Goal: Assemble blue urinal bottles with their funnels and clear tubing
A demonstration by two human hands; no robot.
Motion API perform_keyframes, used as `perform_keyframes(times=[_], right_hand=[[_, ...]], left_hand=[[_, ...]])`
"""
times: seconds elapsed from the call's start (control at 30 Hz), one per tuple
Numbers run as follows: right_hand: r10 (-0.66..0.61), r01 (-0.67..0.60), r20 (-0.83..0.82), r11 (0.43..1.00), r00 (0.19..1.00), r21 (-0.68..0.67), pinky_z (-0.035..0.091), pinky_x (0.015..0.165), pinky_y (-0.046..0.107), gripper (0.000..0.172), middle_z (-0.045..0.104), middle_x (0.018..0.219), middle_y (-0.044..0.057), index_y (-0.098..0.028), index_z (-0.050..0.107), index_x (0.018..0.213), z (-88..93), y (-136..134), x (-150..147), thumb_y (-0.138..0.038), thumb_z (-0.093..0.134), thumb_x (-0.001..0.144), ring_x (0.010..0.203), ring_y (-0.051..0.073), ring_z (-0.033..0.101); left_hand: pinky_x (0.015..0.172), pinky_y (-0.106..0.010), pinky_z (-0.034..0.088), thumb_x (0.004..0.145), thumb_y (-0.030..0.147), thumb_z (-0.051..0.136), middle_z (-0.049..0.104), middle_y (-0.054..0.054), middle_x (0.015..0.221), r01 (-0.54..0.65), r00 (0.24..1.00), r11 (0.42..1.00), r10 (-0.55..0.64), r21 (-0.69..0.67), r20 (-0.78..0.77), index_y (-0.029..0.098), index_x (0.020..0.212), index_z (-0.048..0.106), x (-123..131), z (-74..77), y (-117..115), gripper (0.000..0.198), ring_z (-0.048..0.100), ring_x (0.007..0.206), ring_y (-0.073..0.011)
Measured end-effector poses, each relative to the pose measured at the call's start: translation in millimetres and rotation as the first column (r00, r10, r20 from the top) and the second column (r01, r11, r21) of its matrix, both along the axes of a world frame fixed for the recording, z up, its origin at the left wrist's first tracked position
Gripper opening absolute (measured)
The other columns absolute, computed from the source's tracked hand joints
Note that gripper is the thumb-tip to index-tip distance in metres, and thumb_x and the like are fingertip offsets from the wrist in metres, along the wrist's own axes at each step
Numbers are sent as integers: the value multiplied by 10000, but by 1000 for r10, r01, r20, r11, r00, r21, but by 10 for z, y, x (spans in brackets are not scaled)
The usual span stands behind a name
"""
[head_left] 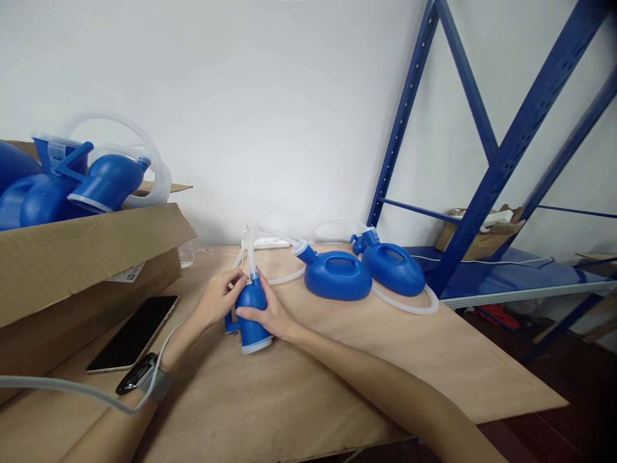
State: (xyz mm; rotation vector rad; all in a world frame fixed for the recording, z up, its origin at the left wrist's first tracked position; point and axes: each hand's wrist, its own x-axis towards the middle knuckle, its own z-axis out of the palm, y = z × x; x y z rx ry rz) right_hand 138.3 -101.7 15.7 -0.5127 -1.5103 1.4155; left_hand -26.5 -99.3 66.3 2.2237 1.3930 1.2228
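Right grip (270, 314) clasps blue cup (253, 333); left grip (223, 294) at neck (254, 276), hold unclear; phone (135, 334), box (96, 251) leftward.

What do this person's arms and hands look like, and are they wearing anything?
Both the left hand and right hand are gloveless, with bare forearms. The left wrist wears a glossy black device on a grey band; a light-grey cable loops there. The right wrist shows nothing worn.
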Motion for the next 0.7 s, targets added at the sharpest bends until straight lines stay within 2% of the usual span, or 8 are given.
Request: perform_keyframes(times=[0.13, 0.3, 0.4, 0.53, 0.7], right_hand=[[-71, 68, 61, 997, 996, 43, 431, 1173, 466, 1044, 507, 1534, 32, -342, 362, 1569, 46, -51, -26, -355, 907, 678, 1409, 291, 484], [-116, 107, 120, 991, 986, 79, 430, 1167, 474, 1030, 556, 1482, 35, -353, 390, 1560, 36, -28, -18, -354, 911, 672, 1385, 302, 504], [-154, 135, 173, 984, 973, 113, 411, 1180, 486, 1053, 533, 1510, 40, -351, 352, 1583, 41, -1, 4, -372, 902, 685, 1397, 308, 493], [-215, 168, 329, 972, 920, 166, 398, 1184, 515, 1098, 490, 1559, 44, -359, 266, 1616, 111, 0, 43, -421, 880, 708, 1389, 314, 508], [-251, 176, 427, 962, 869, 208, 436, 1152, 516, 1135, 485, 1569, 58, -344, 192, 1636, 172, -13, 61, -434, 858, 721, 1372, 312, 534]], left_hand=[[636, -288, 406, 931, 502, 436, 551, 20, 643, 103, 994, 995, -103, -19, 25, 211, 690, 510, -75, 13, -11, 384, 515, 640, -167], [619, -286, 385, 949, 502, 435, 553, 23, 628, 92, 996, 996, -92, -7, 2, 214, 669, 482, -56, -10, -9, 404, 488, 612, -160], [627, -287, 394, 956, 508, 425, 582, 15, 640, 76, 997, 997, -76, -10, -4, 215, 673, 492, -47, -18, 4, 413, 504, 626, -169], [666, -293, 433, 956, 532, 409, 647, -10, 694, 58, 998, 998, -58, -34, -7, 209, 704, 558, -52, -17, 24, 436, 542, 662, -190], [717, -304, 465, 954, 561, 405, 709, -40, 772, 56, 998, 997, -55, -57, 9, 197, 767, 637, -53, -27, 37, 471, 574, 697, -209]])
